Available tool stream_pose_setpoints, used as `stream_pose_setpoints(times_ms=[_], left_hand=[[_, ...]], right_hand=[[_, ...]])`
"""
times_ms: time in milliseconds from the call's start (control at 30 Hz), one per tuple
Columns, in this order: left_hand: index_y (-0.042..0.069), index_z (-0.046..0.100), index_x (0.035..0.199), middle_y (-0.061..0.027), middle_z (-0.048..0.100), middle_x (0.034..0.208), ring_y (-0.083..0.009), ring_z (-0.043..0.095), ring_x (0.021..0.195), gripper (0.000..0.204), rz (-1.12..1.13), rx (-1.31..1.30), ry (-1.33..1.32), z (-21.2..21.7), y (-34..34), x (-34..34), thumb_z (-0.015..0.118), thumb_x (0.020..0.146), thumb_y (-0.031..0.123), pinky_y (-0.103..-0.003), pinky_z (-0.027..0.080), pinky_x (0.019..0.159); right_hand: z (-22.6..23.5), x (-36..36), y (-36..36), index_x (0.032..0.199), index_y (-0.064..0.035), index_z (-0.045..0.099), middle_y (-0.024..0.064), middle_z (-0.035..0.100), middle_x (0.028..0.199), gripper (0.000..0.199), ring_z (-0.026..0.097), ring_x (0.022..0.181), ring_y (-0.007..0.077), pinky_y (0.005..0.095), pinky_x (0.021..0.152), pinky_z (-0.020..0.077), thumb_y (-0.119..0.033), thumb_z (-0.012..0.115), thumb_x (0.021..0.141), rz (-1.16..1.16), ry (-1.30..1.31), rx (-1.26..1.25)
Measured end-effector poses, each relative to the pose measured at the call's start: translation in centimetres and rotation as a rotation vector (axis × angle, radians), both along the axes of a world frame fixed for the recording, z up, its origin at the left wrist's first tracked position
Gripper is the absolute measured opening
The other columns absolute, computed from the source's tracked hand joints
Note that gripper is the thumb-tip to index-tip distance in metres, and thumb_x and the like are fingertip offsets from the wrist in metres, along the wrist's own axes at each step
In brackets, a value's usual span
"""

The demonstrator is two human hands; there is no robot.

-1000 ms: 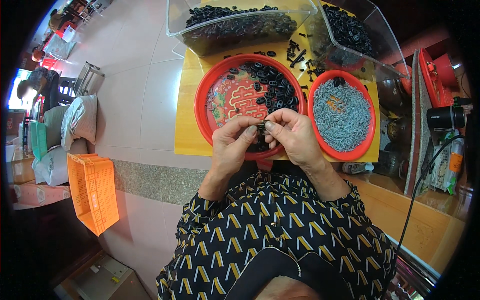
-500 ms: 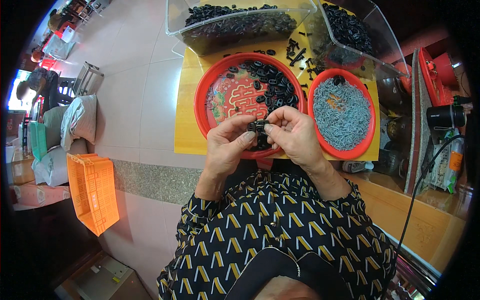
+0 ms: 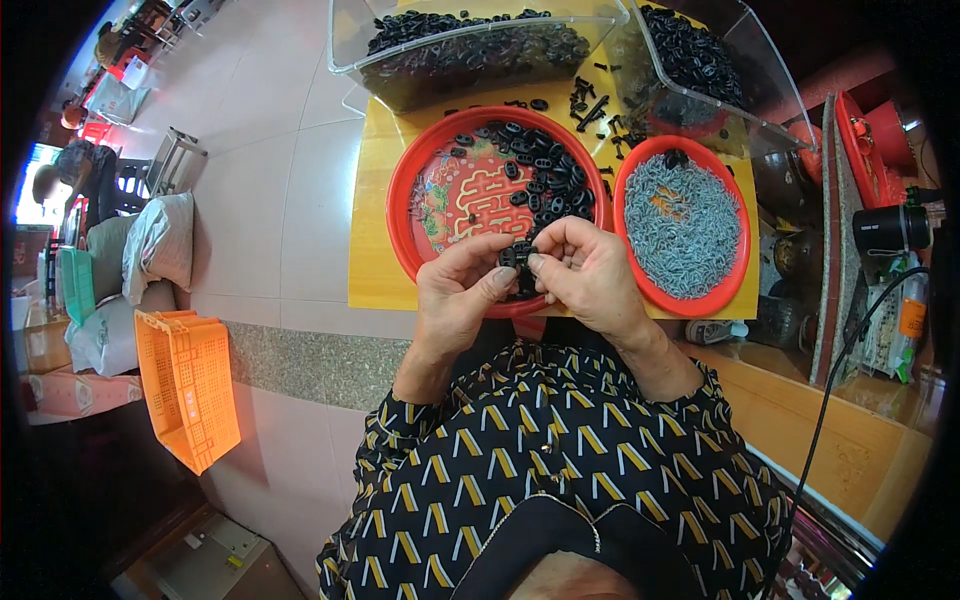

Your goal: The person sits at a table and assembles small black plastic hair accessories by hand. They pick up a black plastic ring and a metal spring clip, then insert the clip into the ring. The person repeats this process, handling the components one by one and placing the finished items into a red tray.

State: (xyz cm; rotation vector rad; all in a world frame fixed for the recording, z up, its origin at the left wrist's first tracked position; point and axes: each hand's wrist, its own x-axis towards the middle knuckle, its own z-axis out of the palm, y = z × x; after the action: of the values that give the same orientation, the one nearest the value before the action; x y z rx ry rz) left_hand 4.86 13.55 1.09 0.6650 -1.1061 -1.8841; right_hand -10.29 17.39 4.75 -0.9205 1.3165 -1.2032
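Note:
My left hand (image 3: 460, 285) and my right hand (image 3: 588, 275) meet over the near rim of a round red tray (image 3: 404, 240). Between the fingertips of both is a small black plastic part (image 3: 516, 254), its details partly covered by the thumbs. Each hand is closed in a pinch. Many black oval parts with holes (image 3: 550, 170) fill the right side of the tray, while its patterned floor shows on the left. Right of it, a smaller red tray (image 3: 745, 255) holds a layer of small grey screws (image 3: 685, 235), with a dark piece at its far edge.
Two clear plastic bins (image 3: 480, 45) (image 3: 770, 110) full of black parts stand at the far side of the yellow table (image 3: 375, 270). Loose black pieces (image 3: 592, 112) lie between them and the trays. An orange crate (image 3: 190, 385) sits on the floor at left; a black cable (image 3: 822, 400) hangs at right.
Both hands stay at nearly the same spot, still pinching the black part. The fingers and the part have shifted slightly.

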Motion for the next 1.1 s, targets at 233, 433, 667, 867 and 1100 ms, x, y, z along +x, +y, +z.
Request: stream_pose_setpoints(times_ms=[233,433,667,867,1100], left_hand=[[-0.004,0.051,0.107,-0.0067,0.059,0.089,-0.0092,0.056,0.077,0.03,-0.012,-0.083,-0.075,0.1,0.1,0.1,0.057,0.077,-0.003,-0.02,0.046,0.067],[-0.004,0.051,0.108,-0.0079,0.059,0.089,-0.0103,0.056,0.08,0.029,-0.021,-0.081,-0.059,0.6,0.3,-0.2,0.055,0.079,-0.004,-0.021,0.047,0.069],[-0.005,0.05,0.107,-0.0094,0.06,0.089,-0.0129,0.058,0.081,0.027,-0.026,-0.079,-0.068,0.6,0.3,0.1,0.053,0.08,-0.004,-0.024,0.048,0.071],[-0.006,0.051,0.105,-0.0105,0.06,0.089,-0.0142,0.059,0.079,0.026,-0.033,-0.111,-0.041,1.1,0.5,-0.1,0.052,0.079,-0.005,-0.025,0.048,0.071],[-0.006,0.052,0.104,-0.0104,0.06,0.089,-0.0133,0.058,0.078,0.026,-0.01,-0.242,-0.113,0.6,0.4,-0.3,0.052,0.078,-0.008,-0.024,0.048,0.071]], right_hand=[[0.3,-0.2,0.0,0.082,-0.0012,0.054,-0.0006,0.055,0.06,0.007,0.05,0.048,0.0022,0.0146,0.041,0.0397,-0.003,0.057,0.076,0.039,0.015,0.032],[0.8,-0.1,0.0,0.082,0.0004,0.053,0.0006,0.054,0.066,0.007,0.052,0.057,0.0041,0.0177,0.046,0.0429,-0.002,0.058,0.077,0.069,-0.057,0.097],[-0.9,-1.3,-0.3,0.088,0.0004,0.055,0.0025,0.056,0.068,0.013,0.055,0.059,0.0075,0.0187,0.048,0.0476,-0.007,0.061,0.078,0.167,-0.38,0.088],[-2.3,-1.3,-0.2,0.088,0.0002,0.054,0.0026,0.056,0.071,0.016,0.056,0.062,0.0083,0.0191,0.053,0.0487,-0.009,0.062,0.078,0.192,-0.472,0.045],[-2.3,-1.4,-0.1,0.087,-0.0011,0.053,0.0021,0.055,0.073,0.014,0.056,0.063,0.0089,0.0202,0.054,0.0491,-0.009,0.061,0.078,0.221,-0.529,0.021]])
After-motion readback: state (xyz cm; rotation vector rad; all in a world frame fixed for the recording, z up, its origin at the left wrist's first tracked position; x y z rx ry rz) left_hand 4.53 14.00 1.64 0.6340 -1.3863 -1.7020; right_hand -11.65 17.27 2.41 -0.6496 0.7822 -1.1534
